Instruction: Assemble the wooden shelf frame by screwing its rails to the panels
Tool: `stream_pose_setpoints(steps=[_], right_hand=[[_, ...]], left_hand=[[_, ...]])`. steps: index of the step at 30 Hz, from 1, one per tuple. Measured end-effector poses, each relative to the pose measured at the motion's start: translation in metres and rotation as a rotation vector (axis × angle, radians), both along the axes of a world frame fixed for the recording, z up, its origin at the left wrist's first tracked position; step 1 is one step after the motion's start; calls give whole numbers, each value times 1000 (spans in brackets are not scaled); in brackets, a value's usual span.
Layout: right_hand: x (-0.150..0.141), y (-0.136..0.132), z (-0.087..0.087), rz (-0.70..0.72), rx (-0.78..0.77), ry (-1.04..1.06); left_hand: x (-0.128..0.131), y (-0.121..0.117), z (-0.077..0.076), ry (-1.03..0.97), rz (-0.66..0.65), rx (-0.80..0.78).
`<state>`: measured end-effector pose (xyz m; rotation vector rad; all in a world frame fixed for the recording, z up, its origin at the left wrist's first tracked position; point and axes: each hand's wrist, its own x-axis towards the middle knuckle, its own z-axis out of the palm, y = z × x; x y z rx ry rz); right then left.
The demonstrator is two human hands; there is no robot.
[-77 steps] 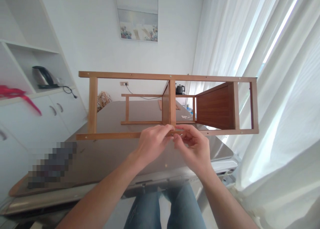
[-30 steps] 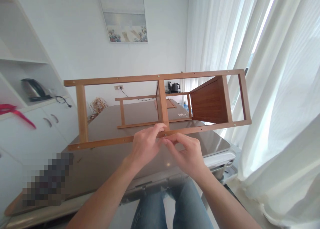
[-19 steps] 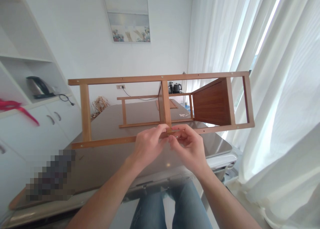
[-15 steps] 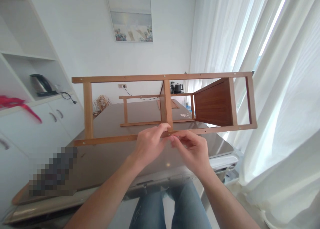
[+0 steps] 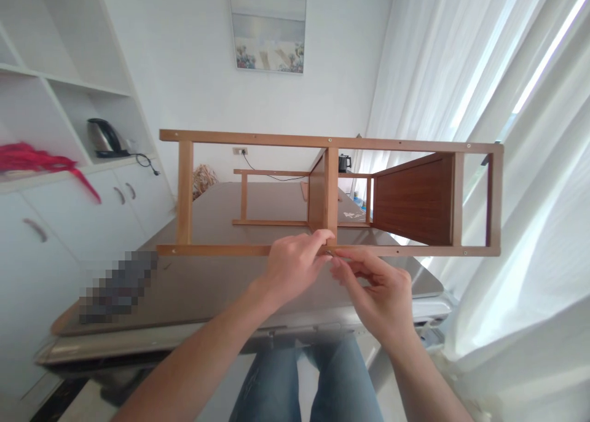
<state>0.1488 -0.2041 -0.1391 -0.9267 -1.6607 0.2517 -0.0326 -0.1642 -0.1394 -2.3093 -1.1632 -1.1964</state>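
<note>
A long wooden shelf frame lies on its side in front of me, its near rail (image 5: 221, 250) running level across the view. A dark wood-veneer panel (image 5: 412, 204) fills its right section. My left hand (image 5: 292, 268) is closed around the rail where an upright post (image 5: 329, 188) joins it. My right hand (image 5: 378, 293) pinches a small metal fastener (image 5: 334, 252) between finger and thumb, right at the rail beside that joint. The fastener is thin and partly hidden by my fingertips.
A brown-topped table (image 5: 193, 293) lies under the frame, with a pixelated patch (image 5: 118, 287) on it. White cupboards (image 5: 69, 225) hold a steel kettle (image 5: 104, 136) at left. A red cloth (image 5: 32, 158) hangs left, white curtains (image 5: 516, 133) right. My jeans-clad legs (image 5: 299, 385) are below.
The frame has swung from a slight tilt to level and sits further right in the view. My right hand has shifted right and lower, with its fingertips still at the rail.
</note>
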Motion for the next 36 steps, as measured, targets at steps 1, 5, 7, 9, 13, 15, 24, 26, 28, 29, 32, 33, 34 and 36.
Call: stream_pose_setpoints(steps=[1, 5, 7, 9, 13, 15, 24, 26, 28, 29, 32, 33, 34, 36], right_hand=[[0, -1, 0, 12, -10, -5], [1, -2, -2, 55, -64, -12], [0, -1, -3, 91, -117, 24], [-1, -1, -3, 150, -192, 85], [1, 0, -2, 303, -318, 161], [3, 0, -3, 371, -340, 152], [20, 2, -1, 400, -281, -72], [20, 4, 1, 360, -245, -103], [17, 5, 3, 293, -183, -123], [15, 4, 4, 253, -143, -130], [7, 4, 7, 127, -17, -144], [5, 4, 8, 91, 15, -144], [2, 4, 9, 65, 33, -133], [-2, 6, 11, 52, 8, -78]], left_hand=[[0, 0, 0, 2, 2, -3], [2, 0, 1, 7, 6, -20], [2, 0, 3, 9, 9, -23], [2, 0, 4, 8, 15, -26], [1, 0, 6, -4, 9, -42], [1, 0, 5, -9, 4, -39], [0, 2, 3, -10, 11, -30], [0, 1, 4, -11, 5, -38], [1, 0, 6, -5, 1, -45], [1, 0, 6, 0, 2, -49], [1, -1, 6, 13, 13, -53], [1, -1, 6, 13, 15, -53], [1, -1, 6, 11, 14, -52], [2, -1, 4, 1, 10, -44]])
